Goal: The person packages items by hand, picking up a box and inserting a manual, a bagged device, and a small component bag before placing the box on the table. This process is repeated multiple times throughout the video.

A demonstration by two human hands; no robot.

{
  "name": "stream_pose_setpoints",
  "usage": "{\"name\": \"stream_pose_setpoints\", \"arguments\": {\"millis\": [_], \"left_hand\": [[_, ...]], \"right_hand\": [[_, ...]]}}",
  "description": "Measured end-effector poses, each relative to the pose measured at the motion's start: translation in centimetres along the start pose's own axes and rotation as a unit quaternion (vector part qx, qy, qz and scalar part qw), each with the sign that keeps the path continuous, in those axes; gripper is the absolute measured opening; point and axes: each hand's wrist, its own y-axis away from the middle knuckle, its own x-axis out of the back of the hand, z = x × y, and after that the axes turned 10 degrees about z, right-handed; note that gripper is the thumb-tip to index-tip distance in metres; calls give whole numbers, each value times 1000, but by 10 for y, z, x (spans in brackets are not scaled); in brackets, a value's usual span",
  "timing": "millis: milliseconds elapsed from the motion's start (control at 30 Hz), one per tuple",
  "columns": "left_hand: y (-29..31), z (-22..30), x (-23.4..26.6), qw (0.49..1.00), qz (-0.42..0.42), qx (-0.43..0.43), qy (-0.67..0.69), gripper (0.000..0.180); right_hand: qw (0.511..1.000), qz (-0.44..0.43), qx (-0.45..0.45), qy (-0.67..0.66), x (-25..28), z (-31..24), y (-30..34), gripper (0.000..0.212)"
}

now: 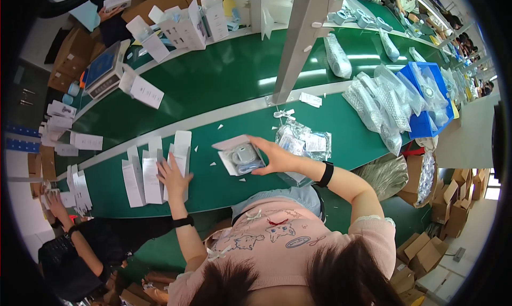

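My right hand [278, 156] grips the near edge of a small open white box [238, 155] lying on the green table [224, 82]. A coiled grey and blue item lies inside the box. My left hand [173, 179] lies flat, fingers spread, on a row of three flat white boxes [152, 172] to the left. A black band sits on each wrist. Right behind my right hand is a heap of clear plastic bags [304, 143] with small parts in them.
A metal post [301, 39] rises from the table's middle rail. A scale [104, 71] and upright white boxes [181, 26] stand on the far side. A blue bin [426, 122] and bagged parts lie to the right. Another person in black [80, 244] handles white boxes at lower left.
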Motion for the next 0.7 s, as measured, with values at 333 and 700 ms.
{"name": "stream_pose_setpoints", "arguments": {"millis": [333, 700], "left_hand": [[63, 91, 20, 975, -196, -71, 81, 93], [51, 87, -49, 932, -248, -189, 183, 89]], "right_hand": [[971, 202, -94, -81, 22, 65, -166, 80], [943, -201, -173, 202, 74, 52, -79, 71]]}}
